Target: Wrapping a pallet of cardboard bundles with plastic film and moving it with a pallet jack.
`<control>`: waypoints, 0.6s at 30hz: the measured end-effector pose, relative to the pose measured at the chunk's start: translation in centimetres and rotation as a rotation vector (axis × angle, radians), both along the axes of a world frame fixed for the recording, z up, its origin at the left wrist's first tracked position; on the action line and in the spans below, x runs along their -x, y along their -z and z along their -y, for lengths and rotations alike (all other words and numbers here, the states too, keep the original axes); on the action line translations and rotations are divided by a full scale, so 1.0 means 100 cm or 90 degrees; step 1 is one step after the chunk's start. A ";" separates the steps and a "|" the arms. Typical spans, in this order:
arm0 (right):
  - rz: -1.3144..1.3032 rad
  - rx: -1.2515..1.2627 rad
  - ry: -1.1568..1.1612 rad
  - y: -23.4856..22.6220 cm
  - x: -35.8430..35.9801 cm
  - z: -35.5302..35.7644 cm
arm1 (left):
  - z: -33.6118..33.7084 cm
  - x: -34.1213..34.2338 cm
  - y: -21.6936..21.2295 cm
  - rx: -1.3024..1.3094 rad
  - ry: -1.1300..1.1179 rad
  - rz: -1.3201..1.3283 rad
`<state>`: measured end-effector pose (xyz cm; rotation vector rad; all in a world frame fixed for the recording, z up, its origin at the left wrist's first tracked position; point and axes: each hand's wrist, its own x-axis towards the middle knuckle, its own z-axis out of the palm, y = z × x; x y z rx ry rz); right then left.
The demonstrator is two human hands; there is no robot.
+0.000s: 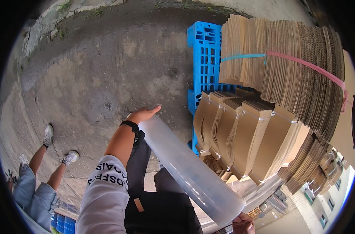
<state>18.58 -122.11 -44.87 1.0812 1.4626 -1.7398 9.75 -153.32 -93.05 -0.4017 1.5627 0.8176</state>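
Note:
A long roll of clear stretch film (189,167) lies slantwise in front of my body, running from the upper left to the lower right. My left hand (144,114) grips its far end, with a finger reaching over the rim and the rest hidden behind the end. At the near right end my right hand (244,223) is closed at the roll's edge, partly cut off by the frame. Close by on the right stand tied bundles of flat brown cardboard (245,136) on a blue plastic pallet (207,58).
A taller cardboard stack (286,58), bound with pink and blue straps, rises on the same pallet. To the left another person (37,187) in denim shorts and white shoes stands on the rough concrete floor (107,70). More cardboard and a pale building lie at the lower right.

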 end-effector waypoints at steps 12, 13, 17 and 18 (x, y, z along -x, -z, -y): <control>0.172 -0.047 0.276 -0.005 0.134 0.096 | -0.020 0.321 -0.001 -0.034 0.165 -0.017; 0.179 -0.017 0.294 0.000 0.144 0.102 | -0.020 0.343 -0.003 -0.032 0.189 0.001; 0.178 0.050 0.336 -0.005 0.215 0.124 | -0.036 0.425 0.003 -0.057 0.239 -0.004; 0.178 0.063 0.348 -0.007 0.234 0.129 | -0.040 0.443 0.004 -0.067 0.237 0.008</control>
